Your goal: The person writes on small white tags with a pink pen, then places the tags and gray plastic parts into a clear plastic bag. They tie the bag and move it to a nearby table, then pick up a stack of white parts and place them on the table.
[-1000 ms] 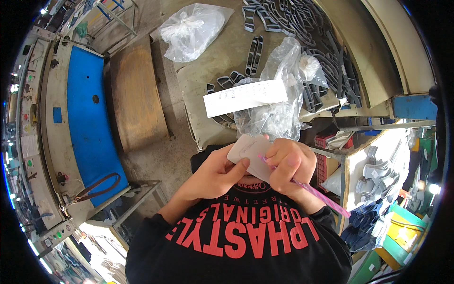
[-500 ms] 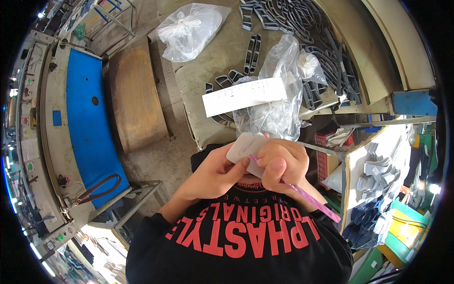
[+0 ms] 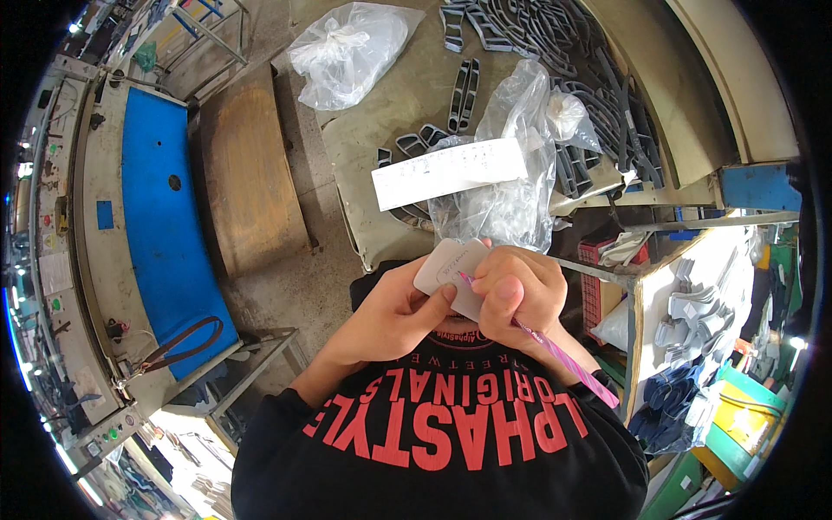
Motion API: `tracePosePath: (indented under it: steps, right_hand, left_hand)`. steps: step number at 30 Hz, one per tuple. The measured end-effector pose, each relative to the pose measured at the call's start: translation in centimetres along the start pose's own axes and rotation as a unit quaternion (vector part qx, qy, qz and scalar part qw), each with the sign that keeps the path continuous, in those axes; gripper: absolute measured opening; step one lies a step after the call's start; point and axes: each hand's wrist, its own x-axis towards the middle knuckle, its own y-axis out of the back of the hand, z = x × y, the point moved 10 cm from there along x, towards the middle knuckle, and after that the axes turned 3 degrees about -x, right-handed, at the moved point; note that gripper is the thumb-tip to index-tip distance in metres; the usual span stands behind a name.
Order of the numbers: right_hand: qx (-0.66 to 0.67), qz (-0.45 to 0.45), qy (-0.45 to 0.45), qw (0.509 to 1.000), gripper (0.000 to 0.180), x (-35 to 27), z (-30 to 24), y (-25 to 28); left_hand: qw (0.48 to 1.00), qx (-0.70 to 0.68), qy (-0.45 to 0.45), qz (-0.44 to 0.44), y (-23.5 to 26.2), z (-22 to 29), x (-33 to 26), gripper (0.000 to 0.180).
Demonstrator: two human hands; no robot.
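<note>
Both hands (image 3: pixel 394 316) (image 3: pixel 518 295) together, fingers curled.

A small pale grey, flat piece with rounded corners (image 3: pixel 452 273) is held up close to the chest, tilted, faint marks on its face. A slim pink pen (image 3: pixel 542 342) slants across it, its tip touching the piece's face, its tail pointing down to the right.

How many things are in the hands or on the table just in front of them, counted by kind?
White pieces held in the left hand: 1, a small white piece
Pink pens in the right hand: 1, a pink pen
Clear plastic bags: 2, one near, one far
White paper strips: 1
Total: 5. The dark grey frame-shaped parts are too piled up to count.
</note>
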Motion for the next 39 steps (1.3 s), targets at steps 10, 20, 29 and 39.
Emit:
tracePosePath:
  steps: [10,20,29,39]
  right_hand:
    - [0.009,0.029,-0.007,1.0,0.03,0.1,0.0,0.3]
    - [-0.011,0.037,-0.002,0.999,0.025,0.2,0.3,0.6]
    - [-0.053,0.052,-0.032,0.997,0.043,0.1,1.0,0.6]
    - [-0.017,-0.001,-0.02,1.0,0.05,-0.4,1.1,-0.1]
  left_hand:
    - [1.0,-0.005,0.002,0.017,0.2,0.2,-0.1,0.03]
    - [1.0,0.001,0.008,0.012,0.6,-0.6,0.0,0.03]
    - [0.993,-0.107,0.045,0.023,-0.1,-0.4,0.5,0.036]
    - [0.993,-0.102,0.05,0.017,0.4,-1.1,1.0,0.037]
